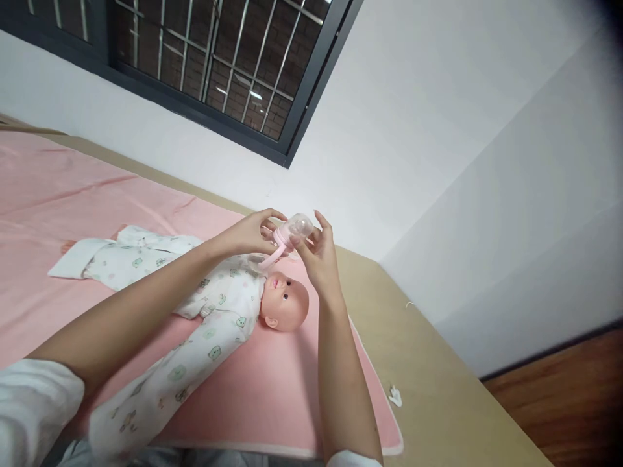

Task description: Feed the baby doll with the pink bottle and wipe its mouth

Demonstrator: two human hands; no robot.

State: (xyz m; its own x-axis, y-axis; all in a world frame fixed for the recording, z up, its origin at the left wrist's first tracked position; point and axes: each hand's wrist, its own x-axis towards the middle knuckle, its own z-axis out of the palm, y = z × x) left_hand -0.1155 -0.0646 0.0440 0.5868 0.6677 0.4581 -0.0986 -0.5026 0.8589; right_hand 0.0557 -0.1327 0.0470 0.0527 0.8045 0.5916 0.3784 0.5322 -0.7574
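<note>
A baby bottle [281,237] with a clear dome cap, a pink collar and a pink handle is held tilted above the doll's head and chest, its cap pointing up and right. My left hand [260,231] has its fingers curled around the collar side. On the other side my right hand [318,251] grips near the cap and collar with the thumb in front, index finger raised. Below lies a baby doll [287,305] on its back, dressed in a white printed outfit, one long sleeve stretching toward me. The bottle's lower part is partly hidden.
A pink blanket [287,389] covers much of the tan tabletop [438,402]. A small white scrap [395,395] lies right of the blanket. White walls and a dark-framed barred window [289,146] stand behind the table. Brown wood [574,395] shows at lower right.
</note>
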